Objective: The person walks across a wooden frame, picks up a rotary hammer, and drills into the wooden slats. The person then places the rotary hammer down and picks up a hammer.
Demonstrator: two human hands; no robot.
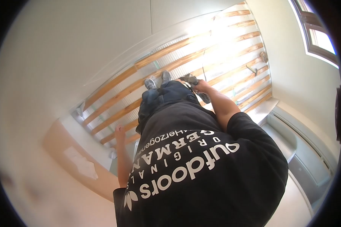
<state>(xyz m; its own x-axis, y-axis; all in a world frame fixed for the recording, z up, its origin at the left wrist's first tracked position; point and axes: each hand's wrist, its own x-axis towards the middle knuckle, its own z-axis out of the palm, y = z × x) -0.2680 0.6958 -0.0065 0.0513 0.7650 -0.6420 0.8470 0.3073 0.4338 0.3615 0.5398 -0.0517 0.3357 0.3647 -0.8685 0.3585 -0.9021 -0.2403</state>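
Observation:
My right hand [201, 86] is beside my waist, closed around a dark grey tool [191, 79] whose details are hard to make out. A thin dark cord or rod rises near it. My left hand [120, 132] hangs low at my left side, near the wooden slats; its fingers are too small to read. My black T-shirt [201, 166] with white lettering fills the lower middle. Below it are my blue jeans [174, 90] and grey shoes [150, 83], above the slats.
Parallel wooden slats [113, 100] lie over a silvery ribbed sheet. A hammer-like tool [252, 70] and a brown roll [263, 57] lie at the right. A pale wall [291, 68] carries a window [317, 38]. Bright glare covers part of the slats.

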